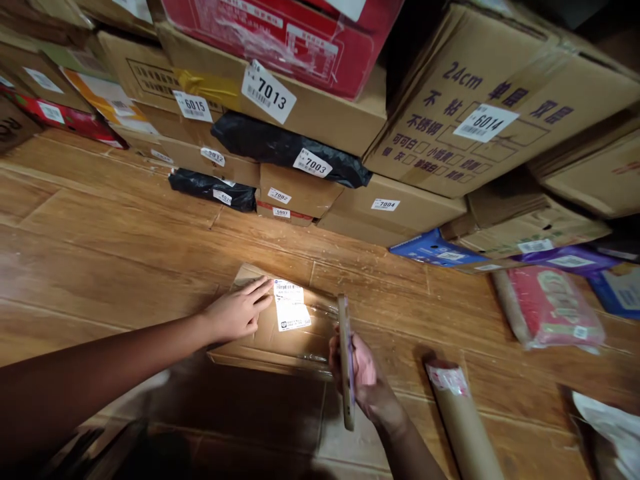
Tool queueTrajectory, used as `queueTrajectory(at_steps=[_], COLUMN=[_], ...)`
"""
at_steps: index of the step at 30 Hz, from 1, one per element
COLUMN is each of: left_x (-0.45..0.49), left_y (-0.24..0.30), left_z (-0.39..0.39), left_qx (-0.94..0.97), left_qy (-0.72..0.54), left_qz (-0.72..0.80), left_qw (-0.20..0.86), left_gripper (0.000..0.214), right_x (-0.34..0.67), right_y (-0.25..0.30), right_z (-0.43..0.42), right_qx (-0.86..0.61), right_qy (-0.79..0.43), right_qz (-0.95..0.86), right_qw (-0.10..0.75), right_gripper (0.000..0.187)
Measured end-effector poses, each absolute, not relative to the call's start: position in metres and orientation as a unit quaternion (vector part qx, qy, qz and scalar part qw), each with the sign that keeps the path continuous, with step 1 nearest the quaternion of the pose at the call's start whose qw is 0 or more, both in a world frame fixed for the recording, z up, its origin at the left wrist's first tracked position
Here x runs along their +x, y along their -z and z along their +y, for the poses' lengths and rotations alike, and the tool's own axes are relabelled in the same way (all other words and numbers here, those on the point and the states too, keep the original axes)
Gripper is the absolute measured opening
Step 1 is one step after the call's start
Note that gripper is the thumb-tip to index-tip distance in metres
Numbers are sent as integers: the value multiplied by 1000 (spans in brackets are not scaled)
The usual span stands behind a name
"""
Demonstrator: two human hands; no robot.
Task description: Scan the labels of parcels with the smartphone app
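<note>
A flat brown cardboard box (250,347) lies on the wooden floor, with a white shipping label (294,310) on its top, brightly lit. My left hand (240,311) rests on the left part of the box, fingers stretched out, their tips at the label's left edge. To the right, my right hand (365,377) is wrapped around a smartphone (345,367), held on edge above the right end of the box. From this side the phone's screen cannot be made out. Clear tape shines on the box between the label and the phone.
Stacked cartons with number labels line the back, among them a large carton (500,100), a red box (285,40) and a black-wrapped parcel (290,148). At the right lie a cardboard tube (465,420), a pink plastic-wrapped pack (555,303) and a white bag (613,427).
</note>
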State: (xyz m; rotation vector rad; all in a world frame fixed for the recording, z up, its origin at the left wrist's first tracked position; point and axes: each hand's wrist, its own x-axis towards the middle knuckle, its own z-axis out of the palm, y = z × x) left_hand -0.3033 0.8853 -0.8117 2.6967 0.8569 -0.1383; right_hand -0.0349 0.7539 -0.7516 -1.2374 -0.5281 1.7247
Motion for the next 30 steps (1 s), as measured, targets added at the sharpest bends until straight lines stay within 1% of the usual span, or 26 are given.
queueTrajectory(at_steps=[2,4,5,8,9,11,13,17,21,23,24,28,29,30], left_x=[-302,-301,-301,-300,-299,-300,-301,-302,-302,-302,-303,-304,-304,-305], left_y=[811,811,811,811,811,812,812,811,811,812,812,813,813,813], left_z=[884,883,883,882,882,881,881,879,879,879,879,878,878,878], left_qx=[941,944,944,941,940,939,940,946,946,945,944,935,935,936], left_qy=[49,48,48,52,51,43,32,18,23,13,7,1,4,6], left_qz=[294,286,284,283,286,291,292,281,282,286,289,306,307,307], left_qw=[158,159,162,177,181,180,172,161,157,158,161,177,176,174], left_gripper=[53,54,54,54,54,53,51,46,44,43,42,40,41,41], right_x=[-33,-35,-37,-45,-49,-54,-59,-67,-81,-89,-92,-101,-101,-102], right_y=[745,739,737,731,731,731,733,732,721,715,712,705,704,703], right_z=[754,755,754,750,747,740,731,717,716,721,724,736,738,738], right_qx=[-508,-495,-467,-351,-322,-300,-311,-390,-454,-478,-480,-453,-456,-465], right_qy=[-695,-705,-725,-802,-818,-830,-821,-785,-775,-764,-762,-762,-757,-752], right_qz=[-220,-218,-212,-174,-159,-141,-141,-160,-78,-60,-70,-153,-169,-185], right_qw=[458,459,460,452,449,448,458,455,432,429,429,438,437,428], right_gripper=[81,73,70,80,80,74,65,60,73,74,71,48,47,49])
